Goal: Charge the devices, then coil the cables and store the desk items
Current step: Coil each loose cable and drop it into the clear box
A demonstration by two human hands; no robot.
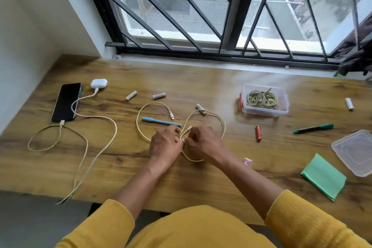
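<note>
Desk holds five batteries [131, 95], two pens [161, 122], three loose cables [96, 117], one phone [66, 101], one earbud case [99, 83], one container [264, 100].

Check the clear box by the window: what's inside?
The clear box holds a coiled yellowish cable bundle, lid off. Anything beneath the coil is hidden; a red item sits at its left wall, inside or outside unclear.

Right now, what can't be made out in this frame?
- Head view: the charging cables' far ends drop past the desk edge.
- The hands, left hand and right hand, hide how the cable is pinched.
- Battery print is too small.
- The phone screen is dark.
</note>
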